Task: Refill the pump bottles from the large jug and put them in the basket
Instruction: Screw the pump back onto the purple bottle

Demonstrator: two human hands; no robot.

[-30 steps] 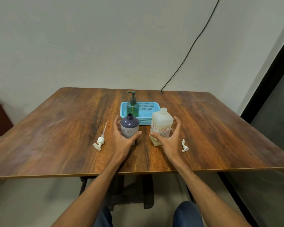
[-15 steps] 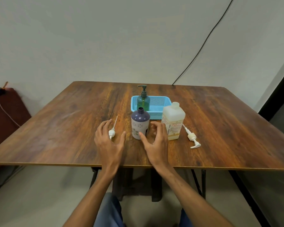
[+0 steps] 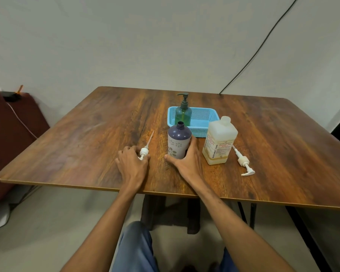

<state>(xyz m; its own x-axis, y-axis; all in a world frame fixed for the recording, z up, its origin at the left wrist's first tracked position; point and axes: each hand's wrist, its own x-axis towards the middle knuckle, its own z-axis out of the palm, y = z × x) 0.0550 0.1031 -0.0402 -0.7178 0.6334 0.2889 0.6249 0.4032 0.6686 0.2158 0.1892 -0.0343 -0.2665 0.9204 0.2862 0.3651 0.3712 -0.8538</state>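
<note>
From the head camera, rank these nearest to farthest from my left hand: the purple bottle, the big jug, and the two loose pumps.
1. The left pump, gripped in the left hand.
2. The purple bottle, just right, held by the right hand.
3. The large jug, right of that bottle.
4. The right pump, beyond the jug, farthest right.
</note>
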